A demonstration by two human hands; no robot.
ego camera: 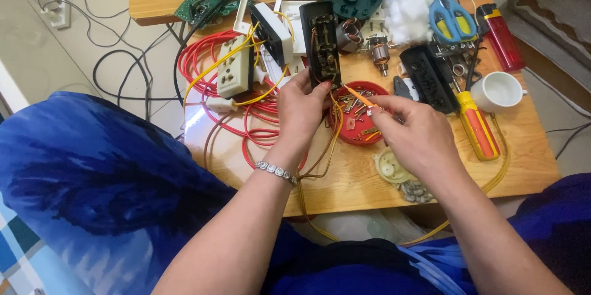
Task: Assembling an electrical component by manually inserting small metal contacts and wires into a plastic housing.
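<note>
Gripping a black switch housing (pixel 323 43) upright at centre frame, the left hand (pixel 301 110) has its fingers closed round the lower end. The right hand (pixel 412 132) pinches a thin orange tool (pixel 358 95), tip pointing toward the housing's base. Just below lies a red dish of small metal parts (pixel 360 124) on the wooden counter (pixel 529 153). An orange-handled screwdriver (pixel 477 126) rests at the right.

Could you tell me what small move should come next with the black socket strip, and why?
Probably bring the thin orange tool in the right hand up to the open black socket strip, which the left hand holds upright, its brass contacts exposed; the tip sits just beside its lower end.
</note>
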